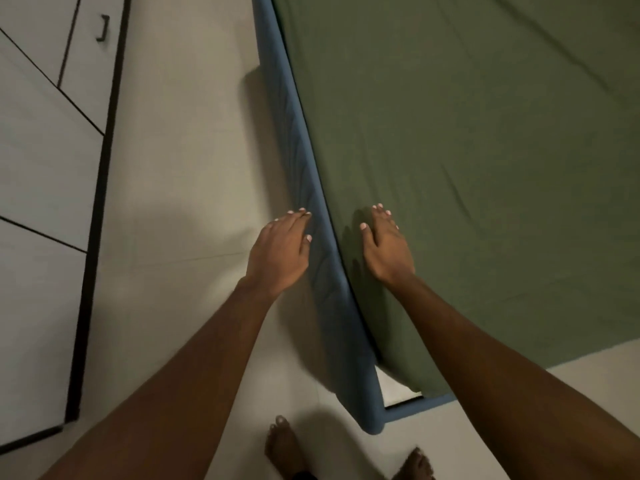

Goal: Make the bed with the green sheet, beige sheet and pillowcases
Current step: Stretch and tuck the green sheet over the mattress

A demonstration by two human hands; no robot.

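The green sheet [467,161] lies spread over the mattress, filling the upper right of the view, with a few soft creases. It runs along the blue padded bed frame [301,174]. My left hand [280,251] hovers flat beside the outer face of the frame, fingers extended and holding nothing. My right hand [384,244] rests palm down on the green sheet just inside the frame, fingers together and straight. At the near corner a bit of white mattress [398,391] shows under the sheet's edge. No beige sheet or pillowcase is in view.
Pale tiled floor [180,168] runs left of the bed. A white wardrobe with a dark handle [103,27] and black trim stands at far left. My bare feet [284,445] stand on the floor by the bed's near corner.
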